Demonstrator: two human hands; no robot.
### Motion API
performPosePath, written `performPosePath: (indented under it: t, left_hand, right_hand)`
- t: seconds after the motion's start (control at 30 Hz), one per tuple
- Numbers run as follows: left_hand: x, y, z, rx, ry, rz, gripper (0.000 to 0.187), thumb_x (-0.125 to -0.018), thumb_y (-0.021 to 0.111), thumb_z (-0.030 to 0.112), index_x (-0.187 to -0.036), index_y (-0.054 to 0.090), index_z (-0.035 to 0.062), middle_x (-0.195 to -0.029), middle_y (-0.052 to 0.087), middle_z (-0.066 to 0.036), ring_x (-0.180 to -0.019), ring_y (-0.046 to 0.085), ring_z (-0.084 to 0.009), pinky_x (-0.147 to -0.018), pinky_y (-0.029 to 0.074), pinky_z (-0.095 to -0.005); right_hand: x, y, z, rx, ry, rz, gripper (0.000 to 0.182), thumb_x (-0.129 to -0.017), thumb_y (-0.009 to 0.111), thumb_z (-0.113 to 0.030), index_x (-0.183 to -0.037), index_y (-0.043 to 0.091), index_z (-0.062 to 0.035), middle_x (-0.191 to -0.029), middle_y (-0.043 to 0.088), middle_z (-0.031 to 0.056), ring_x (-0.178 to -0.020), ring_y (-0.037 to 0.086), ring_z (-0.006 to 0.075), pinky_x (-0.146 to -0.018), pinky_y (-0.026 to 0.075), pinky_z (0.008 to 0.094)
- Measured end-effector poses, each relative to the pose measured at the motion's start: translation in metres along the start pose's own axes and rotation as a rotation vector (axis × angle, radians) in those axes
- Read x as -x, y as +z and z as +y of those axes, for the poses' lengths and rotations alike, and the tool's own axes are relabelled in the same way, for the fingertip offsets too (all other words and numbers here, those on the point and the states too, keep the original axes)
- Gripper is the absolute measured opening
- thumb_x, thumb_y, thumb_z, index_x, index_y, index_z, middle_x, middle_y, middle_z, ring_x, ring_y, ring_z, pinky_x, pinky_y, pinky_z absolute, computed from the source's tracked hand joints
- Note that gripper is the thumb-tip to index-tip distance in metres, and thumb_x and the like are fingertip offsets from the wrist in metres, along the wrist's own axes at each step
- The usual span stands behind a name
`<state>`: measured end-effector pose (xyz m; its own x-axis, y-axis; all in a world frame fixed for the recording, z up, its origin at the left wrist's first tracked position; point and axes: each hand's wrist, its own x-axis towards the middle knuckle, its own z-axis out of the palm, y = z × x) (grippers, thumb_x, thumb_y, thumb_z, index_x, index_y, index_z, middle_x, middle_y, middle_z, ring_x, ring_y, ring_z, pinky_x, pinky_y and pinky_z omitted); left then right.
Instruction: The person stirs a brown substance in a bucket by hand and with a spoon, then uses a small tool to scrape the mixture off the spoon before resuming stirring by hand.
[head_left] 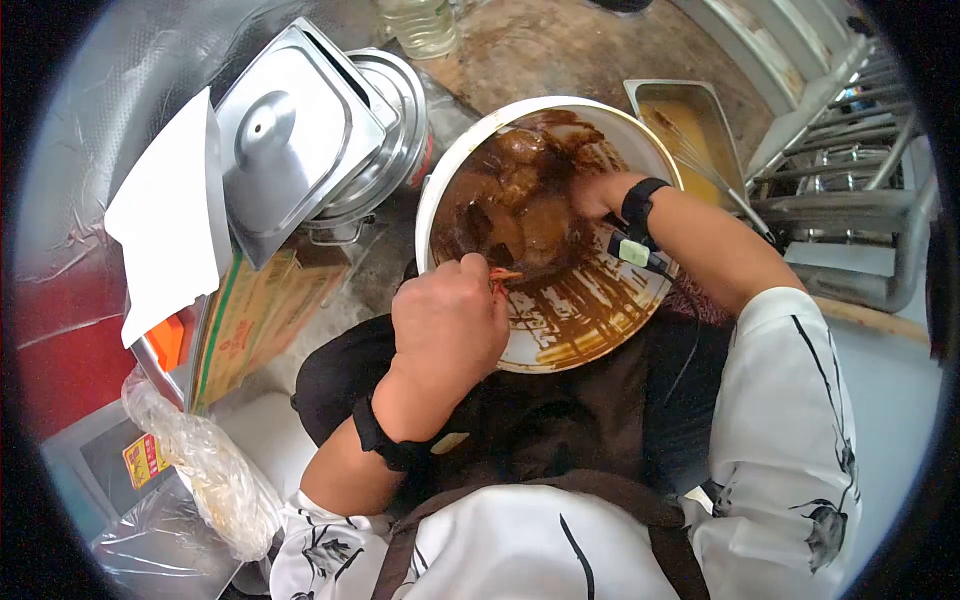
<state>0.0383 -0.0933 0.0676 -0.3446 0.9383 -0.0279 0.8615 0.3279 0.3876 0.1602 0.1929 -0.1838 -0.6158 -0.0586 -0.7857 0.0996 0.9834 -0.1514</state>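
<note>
A white bucket [648,140] is tilted toward me between my legs, its inner wall streaked with dark brown sauce. Several brown, sauce-coated chunks [522,185], which look like meat, lie in it. My left hand [455,310] is closed in a fist at the near-left rim. A small orange-red piece [507,274] pokes out beside its fingers; what the fist grips is mostly hidden. My right hand [597,195] reaches inside by the right wall, its fingers sunk out of sight among the sauce and chunks.
At left, a steel lid [285,125] leans on a round lidded pot [400,110], near a white sheet [165,220] and a cardboard box [245,320]. A steel pan [655,92] with yellowish liquid and a whisk [705,165] stands right. Metal racking [860,200] borders the right.
</note>
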Motion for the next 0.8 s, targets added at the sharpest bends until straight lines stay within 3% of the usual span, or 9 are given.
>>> performPosePath:
  t: [0.03,0.1,0.4,0.6,0.67,0.73,0.8]
  left_hand:
    - [0.001,0.000,0.000,0.016,-0.011,-0.022,0.021,-0.073,0.067,0.020,-0.074,0.054,0.0028,-0.067,0.060,-0.017,-0.063,0.060,-0.0358,-0.057,0.048,-0.0436]
    - [0.004,0.001,-0.002,0.012,-0.006,-0.030,0.021,-0.074,0.067,0.020,-0.074,0.055,0.0028,-0.067,0.060,-0.017,-0.063,0.060,-0.0357,-0.057,0.048,-0.0434]
    - [0.005,-0.003,-0.013,-0.002,-0.041,0.005,0.021,-0.074,0.067,0.021,-0.074,0.056,0.0022,-0.066,0.060,-0.018,-0.063,0.061,-0.0359,-0.057,0.049,-0.0440]
    - [0.003,-0.005,-0.027,-0.070,-0.089,0.003,0.022,-0.074,0.066,0.023,-0.074,0.059,0.0024,-0.065,0.061,-0.017,-0.064,0.062,-0.0353,-0.061,0.048,-0.0441]
    - [0.002,-0.004,-0.030,-0.105,-0.098,-0.003,0.021,-0.075,0.066,0.023,-0.075,0.060,0.0027,-0.065,0.062,-0.017,-0.065,0.062,-0.0351,-0.064,0.048,-0.0441]
    - [0.003,-0.001,-0.033,-0.137,-0.113,-0.038,0.016,-0.076,0.062,0.021,-0.072,0.061,0.0053,-0.066,0.064,-0.014,-0.062,0.064,-0.0298,-0.077,0.043,-0.0438]
    - [0.005,0.000,-0.040,-0.113,-0.102,-0.025,0.016,-0.077,0.061,0.021,-0.073,0.062,0.0052,-0.067,0.064,-0.015,-0.063,0.064,-0.0303,-0.080,0.041,-0.0471]
  right_hand:
    - [0.003,-0.004,-0.006,0.201,-0.207,-0.101,0.025,-0.074,0.067,-0.024,-0.082,0.071,-0.0008,-0.091,0.066,0.0197,-0.081,0.059,0.0345,-0.075,0.047,0.0432]
    - [0.034,-0.037,-0.038,-0.013,-0.050,-0.162,0.029,-0.069,0.072,-0.028,-0.082,0.072,-0.0028,-0.087,0.066,0.0178,-0.080,0.059,0.0335,-0.073,0.047,0.0420]
    - [0.042,-0.036,-0.074,-0.166,0.015,-0.289,0.039,-0.083,0.055,-0.023,-0.115,0.053,0.0001,-0.125,0.041,0.0203,-0.116,0.036,0.0351,-0.097,0.031,0.0438]
    - [0.035,-0.032,-0.079,-0.426,0.192,-0.293,0.047,-0.091,0.045,-0.020,-0.133,0.042,0.0017,-0.146,0.027,0.0217,-0.136,0.023,0.0360,-0.111,0.022,0.0447]
    - [0.066,-0.080,-0.084,-0.004,-0.059,-0.023,0.016,-0.072,0.053,-0.003,-0.080,0.063,0.0073,-0.082,0.061,0.0240,-0.068,0.053,0.0391,-0.060,0.043,0.0446]
    - [0.064,-0.088,-0.078,-0.040,0.001,0.031,0.015,-0.068,0.054,-0.001,-0.076,0.060,0.0089,-0.078,0.056,0.0263,-0.065,0.048,0.0415,-0.058,0.042,0.0455]
    - [0.059,-0.098,-0.072,-0.060,0.016,0.147,0.016,-0.059,0.054,0.003,-0.073,0.058,0.0106,-0.074,0.048,0.0299,-0.062,0.040,0.0444,-0.056,0.041,0.0473]
